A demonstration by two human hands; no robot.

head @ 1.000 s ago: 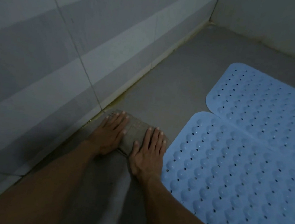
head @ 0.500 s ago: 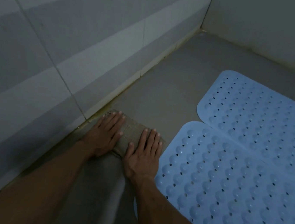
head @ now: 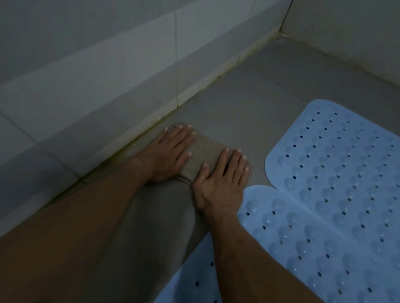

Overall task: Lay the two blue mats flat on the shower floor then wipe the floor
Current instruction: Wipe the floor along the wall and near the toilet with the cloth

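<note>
The fingers (head: 234, 159) of the right hand (head: 220, 181) lie straight and close together, pressed flat on the near right part of a folded grey-brown cloth (head: 206, 152), with the thumb spread a little to the left on the fabric. The fingers of the left hand (head: 166, 155) are likewise straight and slightly fanned, flat on the cloth's left part, their tips reaching its far edge. Neither hand curls round the cloth; both press it down with open palms, the two hands side by side with a strip of cloth showing between them. The cloth lies on the grey shower floor (head: 263, 93), just beside the joint where the floor meets the tiled wall (head: 91, 64) on the left; a yellowish line runs along that joint, though in this dim light it is hard to say whether it is stain or sealant. Both bare forearms run back toward the camera from the hands. To the right of the right hand lie the two blue mats, dotted with round bumps and small holes. The near mat (head: 306, 263) lies flat with its rounded corner just beside the right wrist, and the forearm crosses over its left edge. The far mat (head: 355, 156) lies flat beyond it, its rounded corner near the cloth but apart from it, and the two mats appear to meet along one edge. The far wall (head: 369, 33) closes the corner behind.
</note>
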